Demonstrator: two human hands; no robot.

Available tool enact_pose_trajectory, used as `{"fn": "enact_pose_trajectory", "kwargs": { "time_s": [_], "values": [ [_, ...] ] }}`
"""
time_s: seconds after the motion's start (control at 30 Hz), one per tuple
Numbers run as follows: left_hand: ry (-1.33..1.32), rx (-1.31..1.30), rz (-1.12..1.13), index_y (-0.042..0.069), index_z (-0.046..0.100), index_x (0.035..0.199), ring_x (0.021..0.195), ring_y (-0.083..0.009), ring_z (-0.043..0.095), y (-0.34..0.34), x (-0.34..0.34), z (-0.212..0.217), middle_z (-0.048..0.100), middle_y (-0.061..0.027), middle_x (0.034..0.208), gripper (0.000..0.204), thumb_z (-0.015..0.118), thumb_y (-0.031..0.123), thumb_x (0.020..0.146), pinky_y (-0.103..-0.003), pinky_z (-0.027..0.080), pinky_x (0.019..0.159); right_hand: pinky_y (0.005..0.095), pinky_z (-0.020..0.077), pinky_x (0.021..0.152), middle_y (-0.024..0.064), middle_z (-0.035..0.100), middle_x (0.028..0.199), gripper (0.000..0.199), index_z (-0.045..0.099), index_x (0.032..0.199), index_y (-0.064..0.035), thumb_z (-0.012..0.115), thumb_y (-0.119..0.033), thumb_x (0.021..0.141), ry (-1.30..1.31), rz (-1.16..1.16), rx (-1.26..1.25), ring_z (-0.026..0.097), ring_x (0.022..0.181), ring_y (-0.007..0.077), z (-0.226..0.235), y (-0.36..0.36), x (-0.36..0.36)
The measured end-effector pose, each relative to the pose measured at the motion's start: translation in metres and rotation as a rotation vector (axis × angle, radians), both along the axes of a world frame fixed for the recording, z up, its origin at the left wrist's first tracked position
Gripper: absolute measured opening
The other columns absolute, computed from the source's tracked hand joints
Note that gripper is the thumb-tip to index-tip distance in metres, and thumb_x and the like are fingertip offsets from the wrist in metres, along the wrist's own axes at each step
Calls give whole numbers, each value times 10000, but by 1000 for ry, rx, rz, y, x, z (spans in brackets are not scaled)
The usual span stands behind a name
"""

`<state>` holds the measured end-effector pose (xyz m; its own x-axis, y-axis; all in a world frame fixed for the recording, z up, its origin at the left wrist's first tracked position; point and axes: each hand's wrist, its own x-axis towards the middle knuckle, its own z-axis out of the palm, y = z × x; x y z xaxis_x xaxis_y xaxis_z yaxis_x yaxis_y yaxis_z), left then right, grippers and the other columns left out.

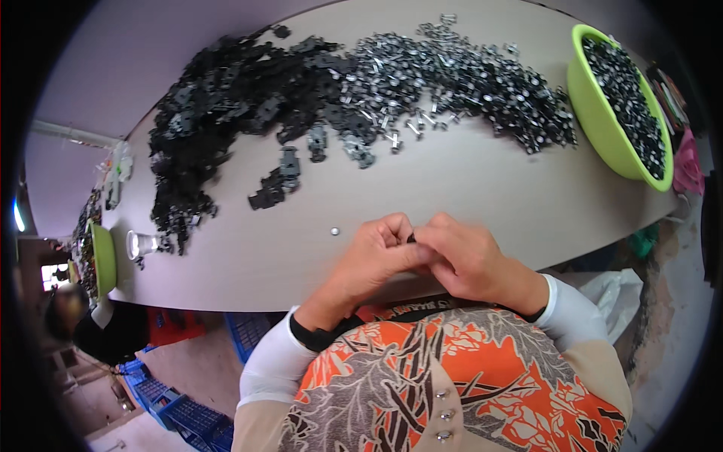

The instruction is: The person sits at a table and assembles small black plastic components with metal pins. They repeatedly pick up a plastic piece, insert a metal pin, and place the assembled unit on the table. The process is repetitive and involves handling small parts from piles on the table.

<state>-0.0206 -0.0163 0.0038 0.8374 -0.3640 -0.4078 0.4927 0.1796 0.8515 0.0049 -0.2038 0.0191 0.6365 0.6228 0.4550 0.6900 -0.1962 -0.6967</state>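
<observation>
My left hand (382,252) and my right hand (463,255) meet over the table's near edge, fingers closed and pinched together. Between the fingertips shows a bit of a small black part (411,238); most of it is hidden. Left of my hands a small round silver piece (335,231) lies alone on the table (489,181). Farther off is a heap of flat black plastic parts (196,113), with a few grey-black ones (275,181) at its near side. It runs into a heap of small silver metal pieces (392,68), then one of black-and-silver pieces (527,113).
A green basin (602,113) full of small black-and-silver pieces stands at the right. At the left are a clear cup (141,244) and another green basin (104,260). A person in dark clothes (113,331) is near it. Blue crates (177,407) stand on the floor.
</observation>
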Motion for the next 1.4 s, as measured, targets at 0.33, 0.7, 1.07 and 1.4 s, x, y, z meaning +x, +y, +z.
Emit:
{"fn": "enact_pose_trajectory", "kwargs": {
  "time_s": [0.33,0.7,1.07,1.4],
  "values": [
    [9,206,429,48,423,742,617,-139,635,72,-68,31,602,-82,783,264,671,-41,764,-241,517,517,362,511,643,123,591,973,261,554,1003,-26,600,27,752,58,145,-99,613,752,296,4,2,45],
    [-32,1053,575,-7,581,670,505,-56,446,161,-125,52,516,17,528,188,741,77,723,-228,371,486,381,491,768,114,592,1043,307,568,1022,-35,599,44,726,-140,-60,-104,580,890,319,-25,23,95],
    [-746,1567,365,-18,619,757,816,-320,577,112,52,15,579,-150,820,219,739,164,737,-418,448,724,393,477,642,111,556,908,227,581,929,-34,603,50,720,-38,-16,-241,583,738,315,-20,4,71],
    [-659,1051,401,-6,598,758,692,-257,585,82,55,23,619,-96,872,130,715,22,709,-337,462,615,375,470,615,110,547,924,217,580,947,-19,607,21,735,58,-131,-170,586,717,294,-14,-4,71]
  ]
}}
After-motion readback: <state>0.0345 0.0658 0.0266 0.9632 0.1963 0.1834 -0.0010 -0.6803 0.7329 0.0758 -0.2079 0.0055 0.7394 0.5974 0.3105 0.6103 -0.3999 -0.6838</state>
